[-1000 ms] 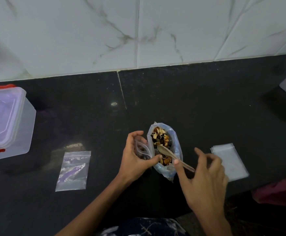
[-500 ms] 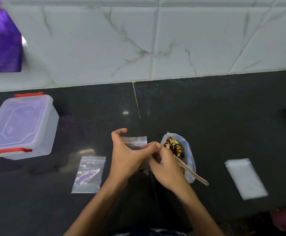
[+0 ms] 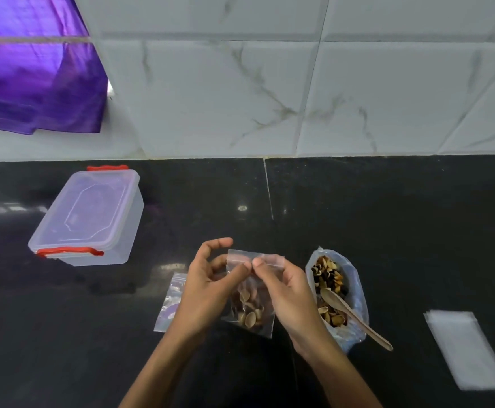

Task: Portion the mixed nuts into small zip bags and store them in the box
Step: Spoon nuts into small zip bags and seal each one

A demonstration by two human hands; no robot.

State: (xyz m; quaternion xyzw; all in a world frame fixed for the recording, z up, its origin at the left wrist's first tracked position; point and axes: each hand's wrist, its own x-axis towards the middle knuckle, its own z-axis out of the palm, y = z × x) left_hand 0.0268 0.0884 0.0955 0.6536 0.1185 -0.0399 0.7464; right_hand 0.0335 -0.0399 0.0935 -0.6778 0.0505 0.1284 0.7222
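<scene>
The small zip bag (image 3: pixel 250 295) hangs in the air between your two hands, over the dark counter (image 3: pixel 387 231). Nuts (image 3: pixel 247 312) sit at its bottom. Its zip strip is at the top and runs left to right, flat across, and the bag hangs straight down from it.

Your left hand (image 3: pixel 208 285) pinches the strip near the middle with thumb and finger. Your right hand (image 3: pixel 287 285) pinches it just beside that, on the right. Both hands hold the bag, and the fingertips almost touch each other.

It looks like you are closing the zip. If so, your fingers need to slide out along the strip, left and right, to press it shut.

The big bag of mixed nuts (image 3: pixel 336 293) sits just right of your right hand, with a wooden spoon (image 3: pixel 355 316) resting in it. Another small bag (image 3: pixel 171 304) lies flat under your left hand. A stack of empty bags (image 3: pixel 467 348) lies far right. The box (image 3: pixel 89 217) is well off to the left, lid on, so your left hand is nearer to it.
</scene>
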